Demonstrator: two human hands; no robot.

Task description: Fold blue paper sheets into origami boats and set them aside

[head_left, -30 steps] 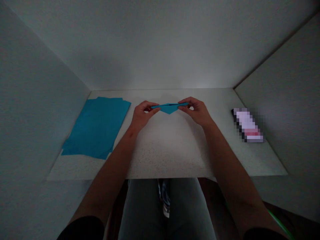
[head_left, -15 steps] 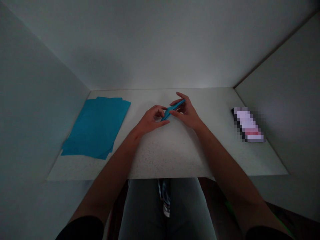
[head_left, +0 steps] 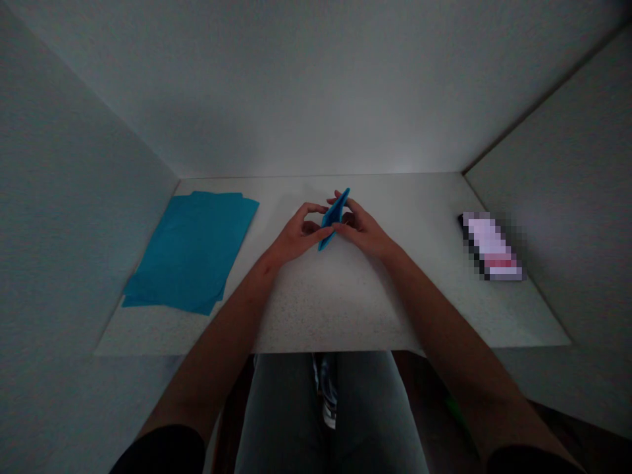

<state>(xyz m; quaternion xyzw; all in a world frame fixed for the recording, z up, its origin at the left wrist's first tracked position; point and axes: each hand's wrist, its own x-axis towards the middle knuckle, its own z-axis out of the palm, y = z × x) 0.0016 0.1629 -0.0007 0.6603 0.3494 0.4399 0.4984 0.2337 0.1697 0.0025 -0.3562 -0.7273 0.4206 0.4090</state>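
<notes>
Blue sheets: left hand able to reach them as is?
Probably yes: nothing visible lies between the left hand and the blue sheets. It helps hold the folded blue paper, though, so it would likely need to let go first.

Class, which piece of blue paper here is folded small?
The piece held between the left hand and right hand; the other blue sheets lie flat, overlapping, on the table's left side.

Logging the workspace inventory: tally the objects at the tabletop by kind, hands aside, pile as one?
Folded blue paper: 1
Pile of blue sheets: 1 (sheets overlap, so their number can't be told)
Phone-like device, pixelated: 1
Total: 3
</notes>
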